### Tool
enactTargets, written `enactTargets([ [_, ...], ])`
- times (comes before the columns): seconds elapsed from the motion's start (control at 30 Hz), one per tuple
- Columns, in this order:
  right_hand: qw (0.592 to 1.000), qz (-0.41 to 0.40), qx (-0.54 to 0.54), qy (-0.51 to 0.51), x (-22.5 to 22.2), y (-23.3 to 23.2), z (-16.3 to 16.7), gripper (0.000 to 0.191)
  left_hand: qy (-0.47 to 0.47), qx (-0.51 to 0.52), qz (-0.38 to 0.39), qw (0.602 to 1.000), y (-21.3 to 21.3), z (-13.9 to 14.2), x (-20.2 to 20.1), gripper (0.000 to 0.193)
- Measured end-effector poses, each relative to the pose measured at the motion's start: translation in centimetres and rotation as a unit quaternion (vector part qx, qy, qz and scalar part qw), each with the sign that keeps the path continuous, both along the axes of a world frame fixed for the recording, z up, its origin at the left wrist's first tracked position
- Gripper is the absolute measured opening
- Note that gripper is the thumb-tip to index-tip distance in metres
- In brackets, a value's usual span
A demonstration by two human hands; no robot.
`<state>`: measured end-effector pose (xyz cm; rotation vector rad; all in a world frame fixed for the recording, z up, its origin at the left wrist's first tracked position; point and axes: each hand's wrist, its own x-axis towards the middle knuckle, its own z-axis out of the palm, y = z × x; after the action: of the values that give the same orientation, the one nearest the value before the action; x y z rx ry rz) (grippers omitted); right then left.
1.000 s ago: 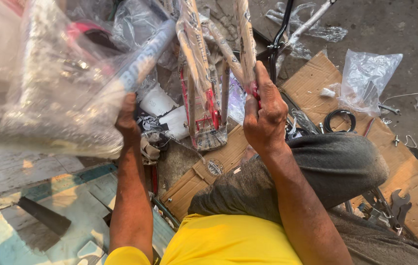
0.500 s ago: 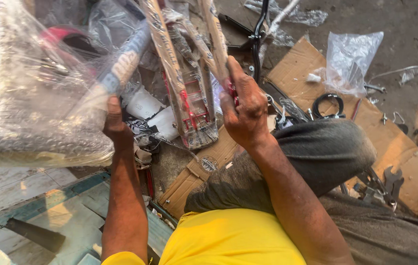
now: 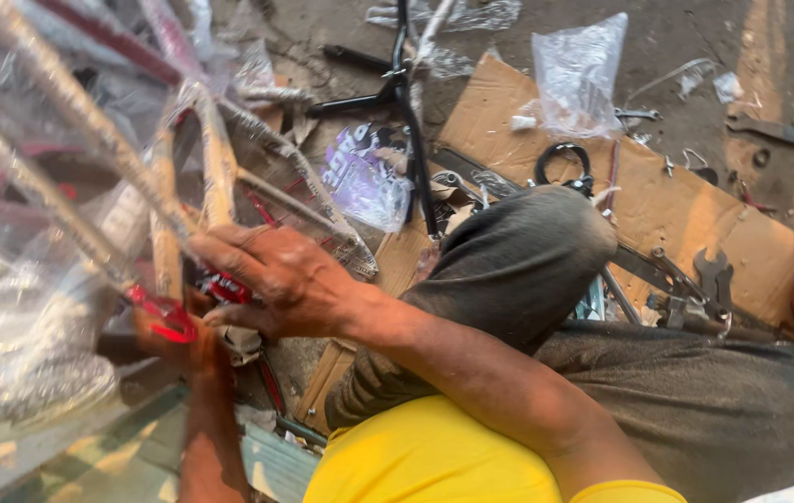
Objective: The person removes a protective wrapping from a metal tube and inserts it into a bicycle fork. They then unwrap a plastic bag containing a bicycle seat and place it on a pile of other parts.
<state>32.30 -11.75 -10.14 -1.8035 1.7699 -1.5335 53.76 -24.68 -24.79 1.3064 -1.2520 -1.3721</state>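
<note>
A bicycle frame (image 3: 215, 168) with pale tubes, wrapped in clear plastic, fills the left of the view. My right hand (image 3: 271, 279) is closed around its tubes where they meet, next to a red fitting (image 3: 169, 321). My left hand (image 3: 184, 340) reaches up from below, right under that fitting. It is blurred and partly hidden by the frame, and seems to grip its lower part. A big wad of clear plastic wrap (image 3: 33, 354) hangs at the lower left.
My bent knee in grey trousers (image 3: 527, 251) lies to the right of the hands. Flattened cardboard (image 3: 658, 196) holds spanners (image 3: 709, 275), a black ring (image 3: 564, 163) and a clear plastic bag (image 3: 578, 74). A black metal bar (image 3: 397, 84) and another spanner (image 3: 788, 135) lie on the ground.
The frame has swung down and left across the view. My right hand has come down with it, from the upper tubes to the junction near the red fitting.
</note>
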Motion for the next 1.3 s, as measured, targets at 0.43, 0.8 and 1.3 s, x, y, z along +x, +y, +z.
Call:
enactTargets([
  [0.43, 0.973, -0.195, -0.024, 0.124, -13.8, 12.1, 6.6, 0.025, 0.083, -0.260, -0.373, 0.887, 12.3, 14.8, -26.3, 0.009],
  [0.8, 0.768, -0.436, 0.436, 0.176, -24.6, 38.2, 10.7, 0.037, 0.054, -0.489, -0.705, 0.511, 20.6, 20.7, -47.6, 0.022],
  [1.3, 0.754, -0.493, 0.388, -0.194, -29.2, 52.5, 8.0, 0.051, -0.146, -0.339, -0.835, 0.409, 30.2, 15.7, -47.6, 0.040],
])
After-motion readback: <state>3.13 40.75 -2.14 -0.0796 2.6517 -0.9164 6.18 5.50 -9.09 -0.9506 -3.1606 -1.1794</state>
